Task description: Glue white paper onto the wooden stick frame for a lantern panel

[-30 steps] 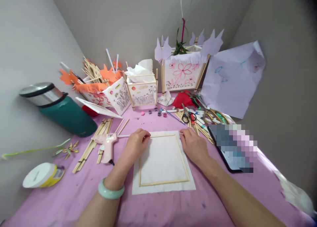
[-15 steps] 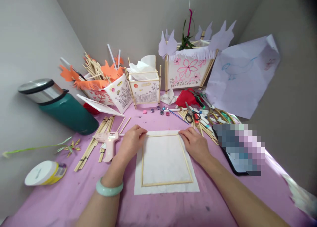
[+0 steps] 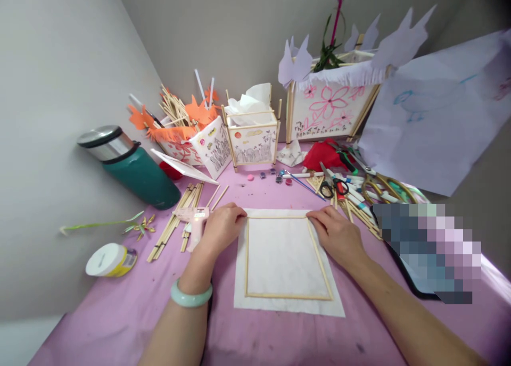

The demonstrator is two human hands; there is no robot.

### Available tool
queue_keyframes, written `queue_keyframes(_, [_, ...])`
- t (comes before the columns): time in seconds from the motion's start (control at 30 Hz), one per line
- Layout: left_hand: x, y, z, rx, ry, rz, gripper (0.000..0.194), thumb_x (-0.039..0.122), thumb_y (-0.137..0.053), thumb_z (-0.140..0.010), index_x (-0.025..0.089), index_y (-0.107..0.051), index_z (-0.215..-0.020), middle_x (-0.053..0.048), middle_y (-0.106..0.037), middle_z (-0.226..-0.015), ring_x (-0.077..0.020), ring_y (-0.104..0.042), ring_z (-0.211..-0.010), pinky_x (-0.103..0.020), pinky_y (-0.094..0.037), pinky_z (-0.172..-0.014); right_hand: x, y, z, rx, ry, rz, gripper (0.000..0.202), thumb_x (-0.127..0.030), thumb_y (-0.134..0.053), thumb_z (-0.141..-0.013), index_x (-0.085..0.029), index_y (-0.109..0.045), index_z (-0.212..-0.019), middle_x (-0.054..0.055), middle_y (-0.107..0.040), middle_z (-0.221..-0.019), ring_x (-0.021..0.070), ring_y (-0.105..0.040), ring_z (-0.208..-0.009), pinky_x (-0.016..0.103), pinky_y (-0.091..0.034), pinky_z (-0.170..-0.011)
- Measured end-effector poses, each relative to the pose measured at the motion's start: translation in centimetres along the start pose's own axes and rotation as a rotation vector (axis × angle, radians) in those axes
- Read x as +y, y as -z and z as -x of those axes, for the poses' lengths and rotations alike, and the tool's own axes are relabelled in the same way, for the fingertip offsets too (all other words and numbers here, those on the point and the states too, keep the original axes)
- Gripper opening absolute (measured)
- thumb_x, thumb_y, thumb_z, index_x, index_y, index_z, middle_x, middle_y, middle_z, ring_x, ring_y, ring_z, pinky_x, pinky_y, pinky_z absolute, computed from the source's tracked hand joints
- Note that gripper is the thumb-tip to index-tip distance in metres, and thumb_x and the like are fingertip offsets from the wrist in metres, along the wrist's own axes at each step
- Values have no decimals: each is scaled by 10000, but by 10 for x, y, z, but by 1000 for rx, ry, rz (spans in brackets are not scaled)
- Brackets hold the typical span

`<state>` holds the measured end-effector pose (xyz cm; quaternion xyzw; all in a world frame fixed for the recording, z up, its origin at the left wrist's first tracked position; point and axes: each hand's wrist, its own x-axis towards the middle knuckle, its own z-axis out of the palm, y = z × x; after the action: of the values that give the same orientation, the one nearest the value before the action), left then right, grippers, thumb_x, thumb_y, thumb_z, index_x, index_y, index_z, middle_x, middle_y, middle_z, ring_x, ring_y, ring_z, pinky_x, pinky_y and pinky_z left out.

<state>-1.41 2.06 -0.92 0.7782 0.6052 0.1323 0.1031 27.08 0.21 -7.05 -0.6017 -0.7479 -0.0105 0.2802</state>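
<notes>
Left hand [image 3: 225, 226]: fingers pinching frame [image 3: 288, 297] — far left corner
Right hand [image 3: 337, 234]: fingers pinching — far right corner
Paper [image 3: 285, 257]: under frame

Open pink cloth [image 3: 295, 344] between forearms, near side of paper [image 3: 289, 307]; hand passes there. Far corners blocked: left hand [image 3: 227, 225] and right hand [image 3: 337, 233] pinch ends of far stick [image 3: 277, 216]. Glue gun [image 3: 198, 225] crowds left hand. Narrow lane between right forearm and phone [image 3: 431, 254]. Beyond: paint pots [image 3: 278, 179], scissors [image 3: 331, 181], paper box [image 3: 253, 148] obstruct.
</notes>
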Motion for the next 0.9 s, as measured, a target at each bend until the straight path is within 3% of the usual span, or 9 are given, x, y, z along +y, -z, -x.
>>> queue_keyframes(0.77, [1,-9,-3,-18,-4,-20,206,169,-528,-830,213,-719,-893,-42,-688,-897,-189,-635,-839,-291,-463,-773,-1,0,1,12,6,19,252,-316,-464,-928,-224,-692,-982,28,-644,-895,148,-587,-738,262,-363,-592])
queue_keyframes(0.9, [4,-4,2,-4,5,-34,222,151,-529,-825,211,-702,-951,-43,-684,-910,-191,-633,-835,-284,-461,-740,-2,-1,1,6,27,82,243,-295,-468,-912,-203,-676,-999,44,-652,-914,169,-592,-764,273,-363,-596])
